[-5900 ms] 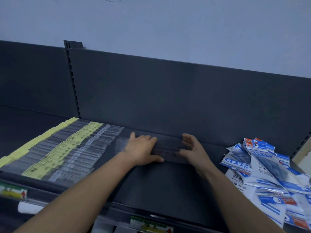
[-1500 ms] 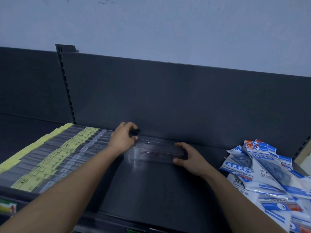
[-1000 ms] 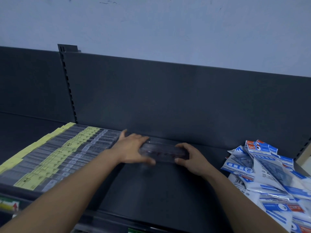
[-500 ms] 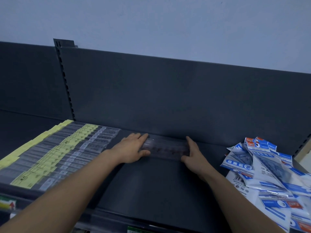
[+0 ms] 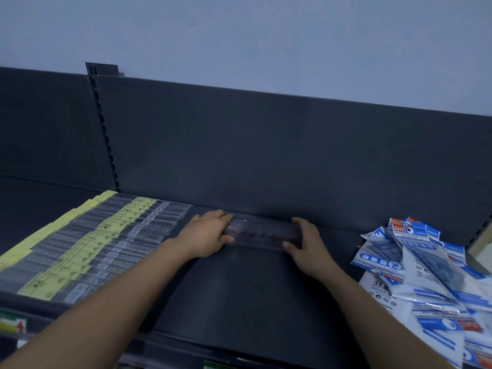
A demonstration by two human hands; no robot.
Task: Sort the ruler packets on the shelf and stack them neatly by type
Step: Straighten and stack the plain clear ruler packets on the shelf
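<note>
Clear plastic is what you have between your hands: a small ruler stack (image 5: pixel 262 233) lies flat on the shelf (image 5: pixel 253 296), with its far long edge close against the back panel (image 5: pixel 266 155). Your left hand (image 5: pixel 210 235) covers the left end, fingers bent over the top and thumb on the near edge. Your right hand (image 5: pixel 306 243) takes the right end in the same way, thumb in front and fingers curled behind, so both hands are closed on the one stack. Just beside your left hand, on its outer side, the yellow-labelled ruler packets (image 5: pixel 93 243) lie in ordered, overlapping rows. On the outer side of your right hand, well apart from it, the blue-and-white packets (image 5: pixel 426 275) lie in a loose heap, not sorted. I judge that you are in the squaring step: you press the two ends toward each other so the clear packets sit even, one on another. How many packets are in the stack I cannot tell, because the plastic is transparent and the light is low. The next move, I think, calls for releasing gently so the slippery sleeves do not slide, and then reaching with your right hand to the heap for one more packet.
</note>
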